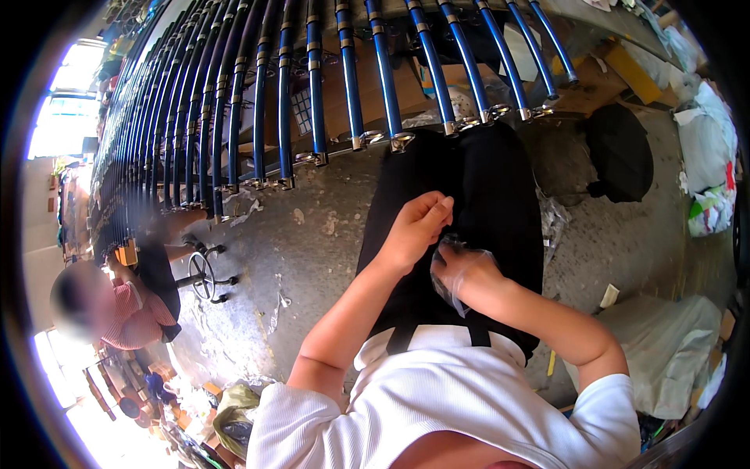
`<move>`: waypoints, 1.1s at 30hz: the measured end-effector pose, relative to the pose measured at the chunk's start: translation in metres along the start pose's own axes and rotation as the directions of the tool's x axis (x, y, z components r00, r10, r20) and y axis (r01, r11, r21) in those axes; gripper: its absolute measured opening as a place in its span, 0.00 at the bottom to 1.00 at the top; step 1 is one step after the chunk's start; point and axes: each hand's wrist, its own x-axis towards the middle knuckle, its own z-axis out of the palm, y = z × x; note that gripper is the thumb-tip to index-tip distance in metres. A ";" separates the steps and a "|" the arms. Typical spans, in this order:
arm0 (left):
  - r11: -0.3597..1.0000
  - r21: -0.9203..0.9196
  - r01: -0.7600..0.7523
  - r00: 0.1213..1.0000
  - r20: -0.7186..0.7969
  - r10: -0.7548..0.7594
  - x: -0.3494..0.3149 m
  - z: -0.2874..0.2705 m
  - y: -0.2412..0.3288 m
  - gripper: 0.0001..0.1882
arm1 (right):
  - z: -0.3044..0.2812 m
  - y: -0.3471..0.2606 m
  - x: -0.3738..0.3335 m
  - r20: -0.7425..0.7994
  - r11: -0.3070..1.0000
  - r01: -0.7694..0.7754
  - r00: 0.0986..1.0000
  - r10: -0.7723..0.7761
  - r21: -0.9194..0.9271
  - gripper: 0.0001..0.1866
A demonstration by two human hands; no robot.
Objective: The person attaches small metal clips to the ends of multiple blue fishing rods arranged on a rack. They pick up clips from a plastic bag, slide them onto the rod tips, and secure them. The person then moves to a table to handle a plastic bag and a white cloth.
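Over my dark-trousered lap, my left hand (416, 232) is closed, thumb pressed against curled fingers. Anything small in that pinch is hidden. Just right of it and a little nearer to me is my right hand (471, 275), its fingers curled in. Clear plastic film (455, 300) wraps around the right hand and hangs below the fingers; it is see-through and crumpled, and I cannot tell if it is a bag. The hands are close together. Beyond them runs a long row of blue fishing rods (386, 86), with metal ring guides (401, 142) at their near ends.
Left of me, another person in a red-and-white top (133, 316) is beside the rods, near a wheeled chair base (202, 275). A black round-backed seat (619, 152) stands at right. White plastic sacks (707, 144) and a large translucent sheet (664, 348) lie along the right side.
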 end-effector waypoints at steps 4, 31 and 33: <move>1.000 0.018 0.002 1.000 0.021 -0.003 0.002 -0.001 0.001 0.14 | -0.001 0.004 -0.011 -0.069 0.983 -0.014 0.997 0.027 0.181 0.07; 0.978 -0.209 -0.019 0.974 0.219 0.066 0.085 0.032 0.035 0.17 | -0.103 0.084 -0.079 -0.003 -0.256 0.148 0.871 0.492 0.955 0.07; 0.964 -0.252 -0.086 0.966 0.215 0.142 0.107 0.043 0.047 0.19 | -0.125 0.091 -0.072 -0.058 -0.285 0.278 0.801 0.595 0.917 0.07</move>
